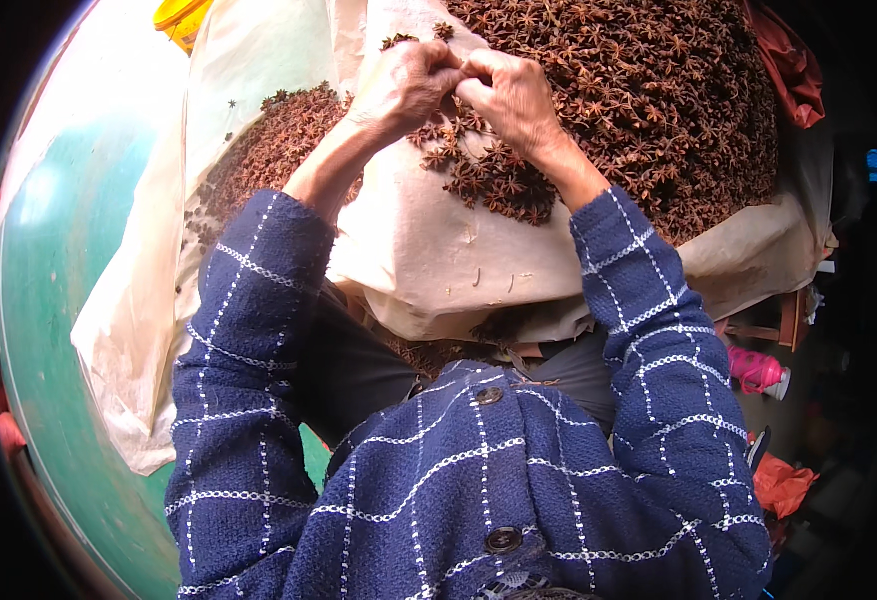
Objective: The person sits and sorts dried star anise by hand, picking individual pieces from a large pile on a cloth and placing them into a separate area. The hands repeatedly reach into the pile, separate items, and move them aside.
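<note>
My left hand (408, 86) and my right hand (512, 97) meet at the top centre, fingertips pinched together. Whatever is between them is too small or too hidden to make out. Below my right hand, a small cluster of dried star anise (510, 180) lies on a pale cloth sheet (423, 232). A large heap of star anise (656, 105) fills the upper right, beyond my right wrist. Left of my left forearm, a lower heap of reddish-brown dried pieces (288, 135) rests on the sheet. A few star anise lie just beyond my left hand.
A yellow bucket (181, 21) stands at the top left on a green surface (71, 262). Red plastic (787, 67) lies against the large heap's right side. A pink bottle (757, 371) and an orange-red plastic bag (782, 484) are low at the right.
</note>
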Motion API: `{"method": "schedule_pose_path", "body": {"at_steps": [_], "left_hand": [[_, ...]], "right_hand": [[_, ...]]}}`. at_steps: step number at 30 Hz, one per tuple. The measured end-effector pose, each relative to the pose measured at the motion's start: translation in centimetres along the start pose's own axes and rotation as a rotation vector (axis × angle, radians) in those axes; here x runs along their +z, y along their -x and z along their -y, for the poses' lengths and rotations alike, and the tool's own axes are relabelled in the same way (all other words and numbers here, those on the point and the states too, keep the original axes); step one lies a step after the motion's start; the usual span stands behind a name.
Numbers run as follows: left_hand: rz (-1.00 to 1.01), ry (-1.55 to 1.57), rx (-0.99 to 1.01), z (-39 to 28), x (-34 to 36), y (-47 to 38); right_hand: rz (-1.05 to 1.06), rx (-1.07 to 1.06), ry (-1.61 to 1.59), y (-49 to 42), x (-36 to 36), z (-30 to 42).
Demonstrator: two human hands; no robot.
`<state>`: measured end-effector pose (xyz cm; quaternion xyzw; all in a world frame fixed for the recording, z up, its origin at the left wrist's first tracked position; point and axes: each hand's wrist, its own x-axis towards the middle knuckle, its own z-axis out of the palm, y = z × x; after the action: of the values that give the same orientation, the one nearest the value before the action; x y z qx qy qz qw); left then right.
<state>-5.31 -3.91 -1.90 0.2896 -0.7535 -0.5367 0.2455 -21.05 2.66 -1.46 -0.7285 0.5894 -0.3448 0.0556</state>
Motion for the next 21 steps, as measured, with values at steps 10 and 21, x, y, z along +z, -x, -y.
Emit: {"method": "schedule_pose_path", "body": {"at_steps": [10,21], "left_hand": [[-0.370,-0.942,0.221,1.1,-2.0,-0.3],[-0.198,-0.916,0.323,2.7,-0.3,-0.5]], "right_hand": [[0.447,0.126,0.404,0.2,-0.6,-0.2],[0.270,0.210,0.336,-0.6,1.6,-2.9]]}}
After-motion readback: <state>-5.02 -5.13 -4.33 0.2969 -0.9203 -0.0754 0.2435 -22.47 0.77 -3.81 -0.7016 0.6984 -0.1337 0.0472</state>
